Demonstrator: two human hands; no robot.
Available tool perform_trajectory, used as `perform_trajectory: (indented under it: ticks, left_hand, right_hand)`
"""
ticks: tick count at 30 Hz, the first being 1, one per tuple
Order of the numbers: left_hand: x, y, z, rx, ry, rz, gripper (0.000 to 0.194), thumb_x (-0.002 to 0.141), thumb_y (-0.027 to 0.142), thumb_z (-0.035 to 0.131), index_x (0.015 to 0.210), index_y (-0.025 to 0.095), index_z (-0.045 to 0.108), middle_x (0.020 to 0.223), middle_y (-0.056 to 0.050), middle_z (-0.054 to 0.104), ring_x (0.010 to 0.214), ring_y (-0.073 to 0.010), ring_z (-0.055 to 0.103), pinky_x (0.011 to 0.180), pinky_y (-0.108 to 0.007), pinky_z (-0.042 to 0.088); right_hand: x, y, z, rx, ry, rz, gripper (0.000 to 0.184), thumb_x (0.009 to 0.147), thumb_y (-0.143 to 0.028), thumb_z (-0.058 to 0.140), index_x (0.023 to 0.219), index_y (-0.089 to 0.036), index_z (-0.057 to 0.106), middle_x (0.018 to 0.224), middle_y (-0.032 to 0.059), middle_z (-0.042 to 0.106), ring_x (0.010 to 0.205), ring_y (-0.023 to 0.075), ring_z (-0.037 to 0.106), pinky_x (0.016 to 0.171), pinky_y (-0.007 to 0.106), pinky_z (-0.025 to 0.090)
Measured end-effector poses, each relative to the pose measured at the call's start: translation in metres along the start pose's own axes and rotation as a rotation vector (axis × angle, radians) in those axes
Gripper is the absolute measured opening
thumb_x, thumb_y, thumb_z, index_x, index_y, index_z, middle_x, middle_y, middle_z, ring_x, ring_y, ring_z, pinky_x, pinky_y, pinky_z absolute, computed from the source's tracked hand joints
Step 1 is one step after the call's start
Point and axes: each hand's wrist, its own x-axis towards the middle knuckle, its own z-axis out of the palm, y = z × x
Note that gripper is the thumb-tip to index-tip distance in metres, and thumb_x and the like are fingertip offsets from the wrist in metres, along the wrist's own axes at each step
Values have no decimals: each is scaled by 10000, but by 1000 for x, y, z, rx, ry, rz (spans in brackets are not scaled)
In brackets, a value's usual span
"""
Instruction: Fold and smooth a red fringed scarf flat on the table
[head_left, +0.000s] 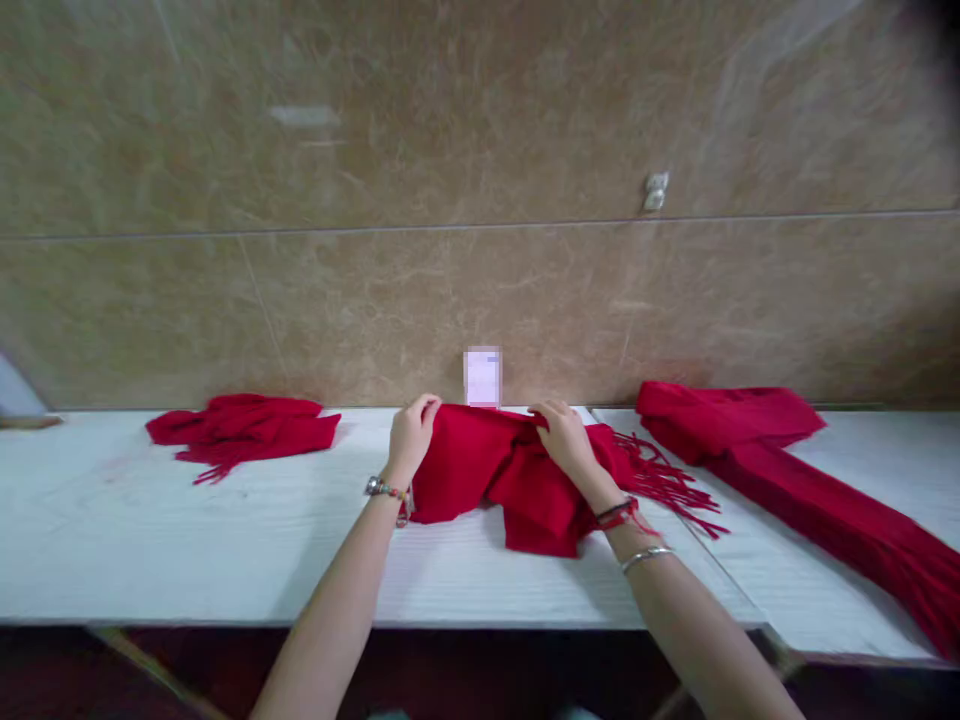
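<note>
A red fringed scarf [517,475] lies bunched in the middle of the white table [150,540], close to the wall. My left hand [411,432] pinches its upper left edge, fingers closed on the cloth. My right hand [564,436] grips the upper right part of the same scarf, fingers curled into the fabric. The scarf's fringe [667,485] spreads out to the right of my right wrist. Both wrists wear bracelets.
A folded red scarf [244,428] rests at the back left of the table. A long red scarf [810,490] stretches across a second white table [862,440] on the right. A brown marble wall [480,200] rises behind.
</note>
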Motion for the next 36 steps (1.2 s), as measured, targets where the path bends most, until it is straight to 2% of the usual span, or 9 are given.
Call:
perform_trajectory:
  ticks: [8,12,18,24,28,30,31,34,36]
  left_hand:
    - [-11,-35,29,248,-256,-161,218,857,206,477,1057,226,562,971,-47,639,891,-164,588,745,-232,430]
    - [-14,-55,35,316,-253,-191,212,859,217,465,1050,227,557,976,-54,631,875,-175,596,709,-237,438]
    - [-12,-79,36,399,-239,-220,202,860,214,449,1027,218,564,977,-69,621,863,-188,598,679,-254,448]
    - [-8,-85,33,378,-244,-116,243,864,195,433,1077,213,546,1024,-68,590,882,-182,584,740,-273,451]
    - [-5,-79,9,162,-51,100,267,853,221,454,1105,181,531,1080,-82,546,994,-182,526,874,-307,408]
    - [-6,-68,-6,-10,-51,194,275,835,270,489,1089,176,537,1064,-73,549,998,-183,518,895,-326,397]
    - [-8,-60,-12,-99,-139,211,290,821,287,510,1088,174,536,1020,-61,568,953,-174,537,871,-317,414]
    - [-19,-32,-18,-254,-703,347,408,723,303,629,1104,187,540,1000,-37,598,926,-164,556,853,-281,427]
    - [-27,-16,-13,-196,-877,443,509,633,295,702,1112,209,553,1097,-42,566,1005,-190,523,910,-291,389]
  right_hand:
    - [-6,-22,-6,319,49,-359,278,777,-185,526,1044,-204,601,1067,85,568,1013,212,497,880,390,414]
    - [-13,-44,-14,454,-167,-460,308,799,-295,549,1090,-198,581,1014,63,610,962,178,542,862,332,435]
    - [-20,-45,-3,198,-481,-498,433,684,-233,664,1106,-164,596,1069,102,608,966,220,546,845,318,424]
    - [-14,-44,-8,299,-506,-504,266,690,-46,515,877,-156,667,876,48,666,797,147,579,763,227,418]
    - [-11,-42,-19,338,-498,-442,237,654,-30,468,758,-143,650,765,39,652,671,123,550,654,210,412]
    - [-9,-37,-22,322,-501,-420,217,649,-43,458,709,-152,636,712,27,637,624,118,525,617,212,399]
    - [-8,-34,-23,308,-497,-407,207,651,-51,454,690,-155,628,693,24,630,608,116,514,604,213,391]
    - [-6,-25,-23,245,-471,-353,179,662,-80,449,654,-158,610,653,25,612,575,114,485,569,215,366]
    - [-6,-23,-23,197,-454,-325,167,667,-92,451,641,-158,602,640,27,605,563,114,472,553,217,353]
